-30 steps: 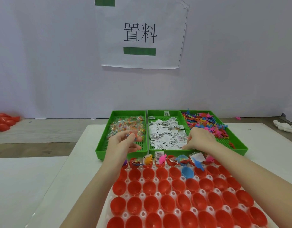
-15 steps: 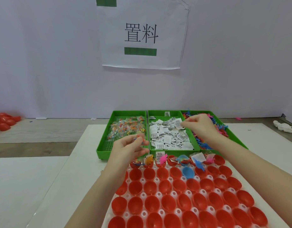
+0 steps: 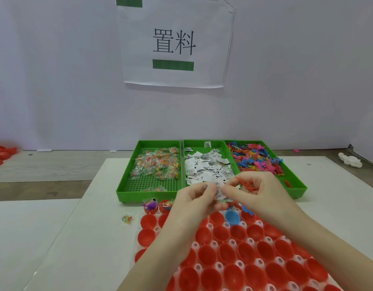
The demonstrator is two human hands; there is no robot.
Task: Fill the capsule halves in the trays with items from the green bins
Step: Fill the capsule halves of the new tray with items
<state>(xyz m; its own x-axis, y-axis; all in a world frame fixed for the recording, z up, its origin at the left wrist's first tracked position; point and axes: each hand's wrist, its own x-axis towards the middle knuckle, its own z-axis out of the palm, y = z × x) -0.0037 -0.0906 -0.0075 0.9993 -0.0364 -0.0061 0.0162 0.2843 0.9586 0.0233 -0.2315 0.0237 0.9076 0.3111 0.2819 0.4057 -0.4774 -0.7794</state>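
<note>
Three bins (image 3: 126,185) sit side by side at the back of the table (image 3: 86,227), in front of a wall sign (image 3: 174,43). The capsule tray (image 3: 240,263) lies before them, a stray packet (image 3: 126,218) just left of it; both hands (image 3: 204,198) meet between bins and tray.

I see both hands meet above the tray (image 3: 219,267): left hand (image 3: 199,198) pinching a paper slip (image 3: 218,189), right hand (image 3: 256,191) holding a red toy (image 3: 245,184) (partly hidden).
</note>
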